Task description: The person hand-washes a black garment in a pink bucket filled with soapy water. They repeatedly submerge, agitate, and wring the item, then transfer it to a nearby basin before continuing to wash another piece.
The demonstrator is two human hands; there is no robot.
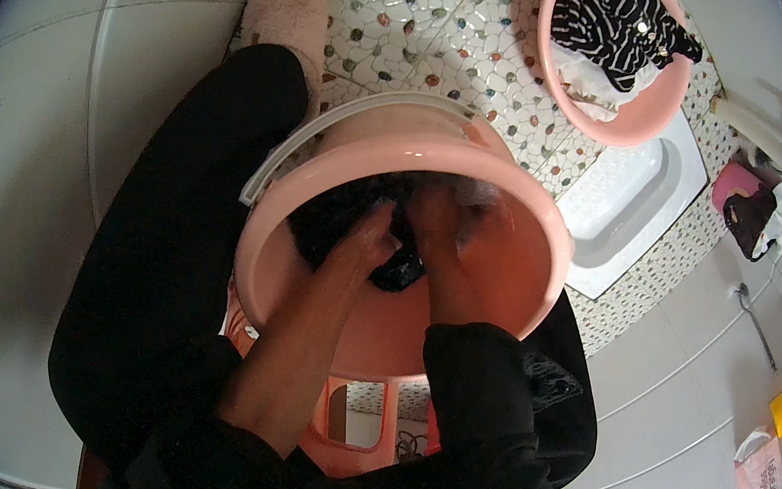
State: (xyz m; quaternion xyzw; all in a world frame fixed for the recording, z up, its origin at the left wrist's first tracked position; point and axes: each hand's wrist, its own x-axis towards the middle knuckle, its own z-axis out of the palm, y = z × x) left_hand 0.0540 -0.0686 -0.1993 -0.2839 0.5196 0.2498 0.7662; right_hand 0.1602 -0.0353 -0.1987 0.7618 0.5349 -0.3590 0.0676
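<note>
A deep pink plastic bucket (420,152) stands between my knees, its pale handle (374,104) folded against the far side. Both hands are down inside it on a wet-looking black cloth (335,210). My left hand (372,230) has its fingers closed on the cloth, with a dark bunch of it hanging below the thumb. Just to its right, my right hand (435,209) is blurred and reaches against the same cloth; its fingers are partly hidden, so its hold is unclear. Pale, foam-like patches (478,193) show beside the right hand.
Beyond the bucket at right, a pink basin (651,124) holds black-and-white striped cloth (607,19) and white cloth (603,90). It overlaps the end of a white squat toilet (624,203). A pink plastic stool (348,458) shows under the bucket. My slipper (286,9) rests on pebble-patterned tiles.
</note>
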